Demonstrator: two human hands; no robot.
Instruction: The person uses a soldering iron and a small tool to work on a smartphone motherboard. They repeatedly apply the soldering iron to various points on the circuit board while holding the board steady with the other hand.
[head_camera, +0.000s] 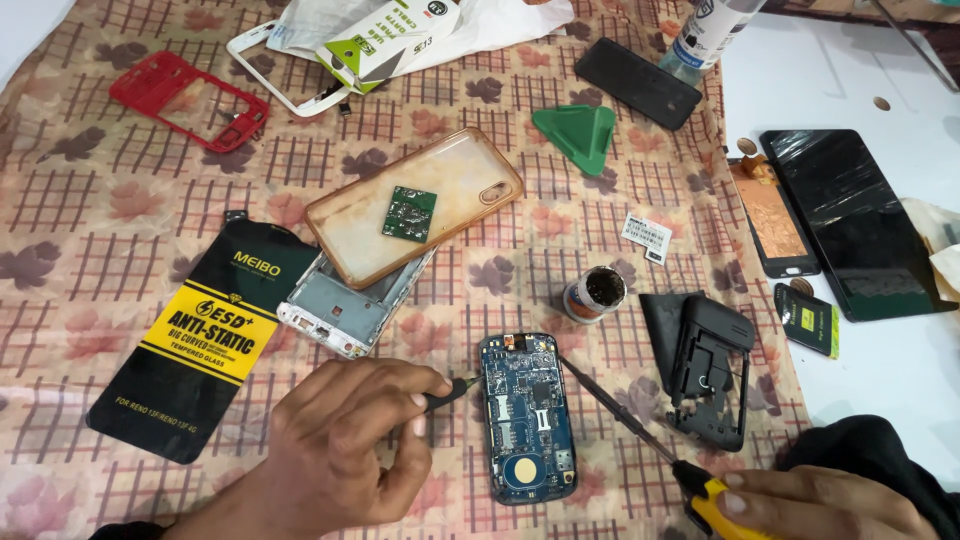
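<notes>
From the head camera, the blue circuit board lies bare on the patterned cloth, between both hands. The left hand, just left of the board, is curled around a thin dark tool whose tip touches the board's left edge. The right hand, lower right of the board, grips a yellow-handled screwdriver whose shaft slants toward the board's upper right side.

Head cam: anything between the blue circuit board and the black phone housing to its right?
Yes. The screwdriver shaft runs diagonally across that stretch, from the right hand up to the blue circuit board. Otherwise only tablecloth shows before the black phone housing.
</notes>
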